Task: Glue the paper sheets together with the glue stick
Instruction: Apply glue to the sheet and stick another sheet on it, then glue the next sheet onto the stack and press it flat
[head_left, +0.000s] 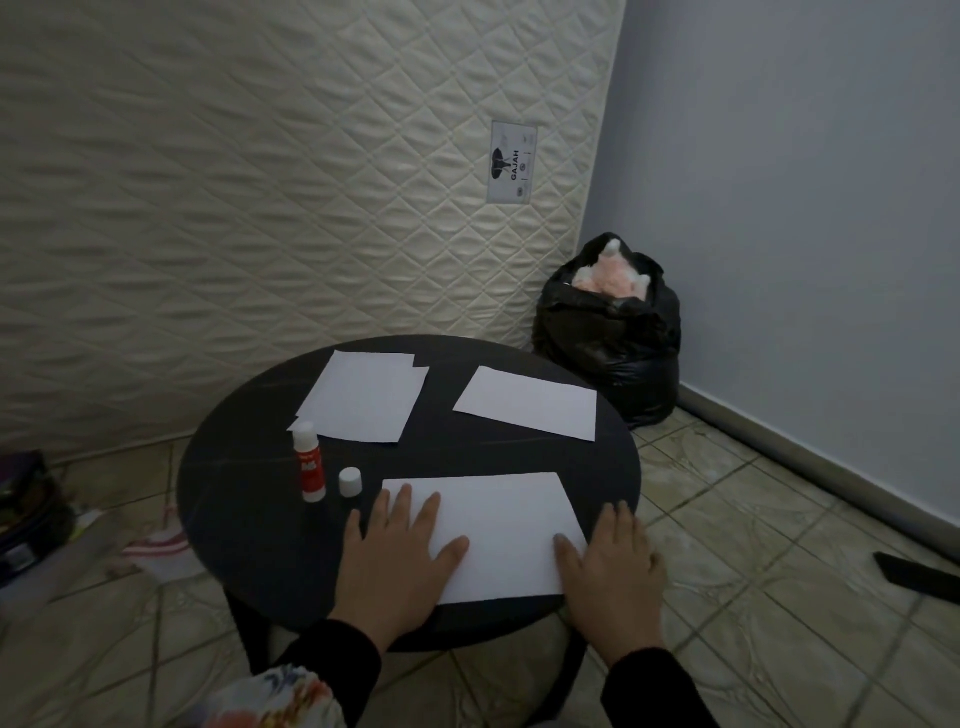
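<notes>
Both hands, the left hand (402, 551) and right hand (613, 566), are lying spread, pressing the near paper sheet (498, 525) flat on the bench (249, 493); smoothing outward should seat it. Left of it, the glue stick (310, 462) is standing uncapped.

Domestic room, apparently a bedroom or storage corner of a home. Quilted cream mattress (291, 208) stood upright against one wall, maker's label (513, 162) visible. Tiled floor (779, 597), plain painted wall (805, 208) with skirting. Stuffed black bin bag (610, 332) in the corner. Small round dark table (249, 493). Clutter on floor at left.
</notes>
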